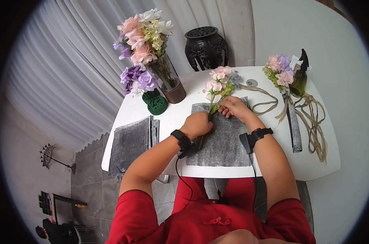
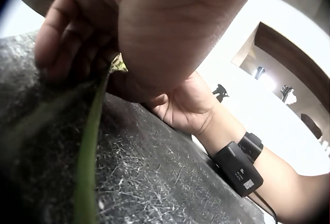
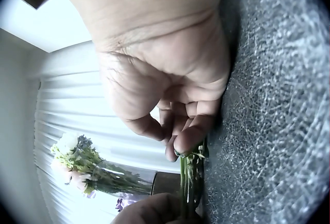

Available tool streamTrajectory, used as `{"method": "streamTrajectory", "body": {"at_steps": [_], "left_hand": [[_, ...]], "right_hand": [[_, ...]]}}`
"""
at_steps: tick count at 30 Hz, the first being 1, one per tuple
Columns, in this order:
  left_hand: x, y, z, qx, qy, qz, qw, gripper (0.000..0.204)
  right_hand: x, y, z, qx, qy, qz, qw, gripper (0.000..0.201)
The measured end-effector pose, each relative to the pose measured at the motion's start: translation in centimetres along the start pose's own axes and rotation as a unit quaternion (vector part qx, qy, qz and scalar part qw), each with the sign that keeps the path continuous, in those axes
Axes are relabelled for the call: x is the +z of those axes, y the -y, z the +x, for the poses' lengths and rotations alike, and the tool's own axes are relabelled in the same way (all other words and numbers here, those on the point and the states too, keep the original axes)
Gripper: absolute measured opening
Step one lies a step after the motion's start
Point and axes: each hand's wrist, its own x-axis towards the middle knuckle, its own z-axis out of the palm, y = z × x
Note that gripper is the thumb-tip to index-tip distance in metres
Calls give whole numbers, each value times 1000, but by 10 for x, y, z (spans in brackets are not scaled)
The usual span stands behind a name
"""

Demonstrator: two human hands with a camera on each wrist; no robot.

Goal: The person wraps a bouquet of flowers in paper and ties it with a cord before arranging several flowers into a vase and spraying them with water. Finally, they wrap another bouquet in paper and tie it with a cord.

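A small bunch of artificial pink roses (image 1: 219,77) with blue sprigs and green leaves lies over the far edge of a dark grey sheet of wrapping material (image 1: 223,140). My left hand (image 1: 197,123) grips its stems low down, over the sheet. In the left wrist view, one long green stem (image 2: 90,157) runs out below the curled fingers. My right hand (image 1: 235,107) is just above the left, its fingertips pinching at the green stems (image 3: 191,177) near the leaves. The right palm hangs close over the sheet.
A stack of grey sheets (image 1: 129,142) lies left. A glass vase (image 1: 166,77) of flowers and green foam (image 1: 157,105) with purple roses stand back left. Right are a wrapped bouquet (image 1: 292,118), loose ribbon (image 1: 314,130) and a spray bottle (image 1: 300,79). A black stool (image 1: 206,49) stands behind the table.
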Motion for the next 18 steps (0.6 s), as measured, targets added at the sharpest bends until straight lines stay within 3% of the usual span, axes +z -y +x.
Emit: {"method": "streamTrajectory", "body": {"at_steps": [1,2,3,4,5,6,7,9,11,13,16,18], "left_hand": [[-4,3,3,0,-1,4,1000,33],[-12,7,6,-78,58,-172,980,30],[-18,10,7,-152,114,-341,921,27],[-21,12,6,-147,110,-418,890,15],[-22,17,7,-146,110,-417,890,15],[-22,24,8,-116,142,-574,798,13],[-20,29,9,-82,169,-711,677,12],[-22,6,-5,-90,135,-711,685,9],[-12,-3,-9,-67,134,-776,613,9],[-2,-12,-11,-27,147,-763,628,9],[2,-16,-14,3,207,-758,619,12],[5,-12,-11,-14,201,-750,630,13]], "right_hand": [[0,2,-1,2,7,-13,1000,24],[0,2,0,0,8,-12,1000,24],[-1,3,0,10,20,-11,1000,29],[-2,3,0,20,32,-10,999,35],[-1,7,-2,19,31,-9,999,35],[0,9,-3,30,43,-4,999,41],[1,12,-5,42,54,2,998,48],[5,16,-8,19,62,47,997,50],[6,19,-8,-4,68,88,994,52],[3,21,-7,-71,84,157,981,49],[-4,31,-14,-63,96,196,974,37],[-7,33,-15,-53,92,224,969,28]]}}
